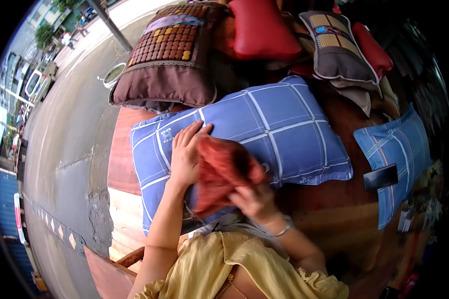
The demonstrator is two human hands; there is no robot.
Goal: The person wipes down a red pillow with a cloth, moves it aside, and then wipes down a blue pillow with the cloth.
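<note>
A blue pillow (234,119) with white check lines lies on the reddish wooden table in front of me. My left hand (185,157) rests flat on its left part, fingers stretched out, the thumb beside a crumpled red cloth (217,172). At the cloth's lower right, my right hand (254,202) grips it, smeared a little by motion. The cloth is over the near side of the pillow and hides part of it.
Behind the pillow sit a brown beaded cushion (164,65), a red cushion (262,30) and a grey-and-tan cushion (341,47). A dark phone (380,177) lies on a blue checked cloth piece (404,149) at right. A white bucket (113,74) stands on the street at left.
</note>
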